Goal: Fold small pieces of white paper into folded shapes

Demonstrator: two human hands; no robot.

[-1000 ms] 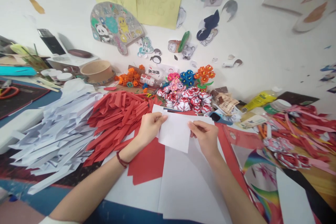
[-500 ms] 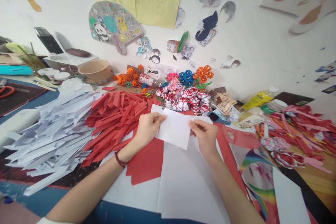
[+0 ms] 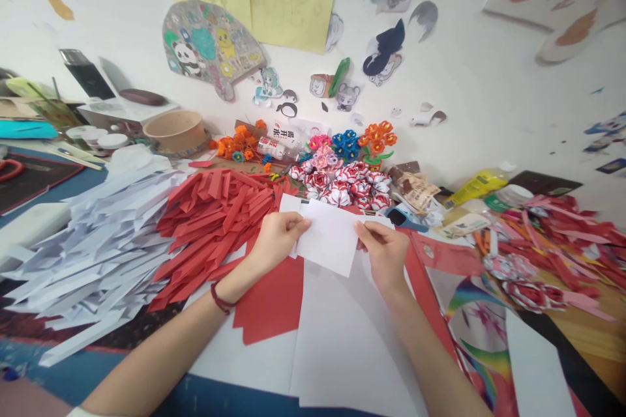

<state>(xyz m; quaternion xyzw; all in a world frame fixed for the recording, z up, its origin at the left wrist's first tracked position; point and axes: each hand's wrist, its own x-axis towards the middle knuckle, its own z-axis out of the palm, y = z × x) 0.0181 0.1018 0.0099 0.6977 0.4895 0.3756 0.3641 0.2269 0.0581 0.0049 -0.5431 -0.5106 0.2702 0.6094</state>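
Observation:
Between my two hands is a small white sheet of paper (image 3: 328,238), held flat and slightly tilted. My left hand (image 3: 278,239) pinches its left edge between thumb and fingers. On the opposite edge, my right hand (image 3: 385,249) pinches it the same way. Beneath lie larger white sheets (image 3: 347,339) and a red sheet (image 3: 271,306), partly covered by the small paper and my arms. Left of my left hand spreads a heap of folded red paper strips (image 3: 215,221), and beyond it a heap of folded white strips (image 3: 102,254).
Red-and-white paper flowers (image 3: 355,182) sit behind my hands, with orange flowers (image 3: 239,143) to their left. A blue smartwatch (image 3: 405,220) lies near my right hand. Further right are a yellow bottle (image 3: 479,186) and pink and red strips (image 3: 562,228). Red-handled scissors (image 3: 10,169) rest far left.
My right hand has shifted very slightly to the right, still pinching the small white paper. The left hand keeps nearly the same place and grip.

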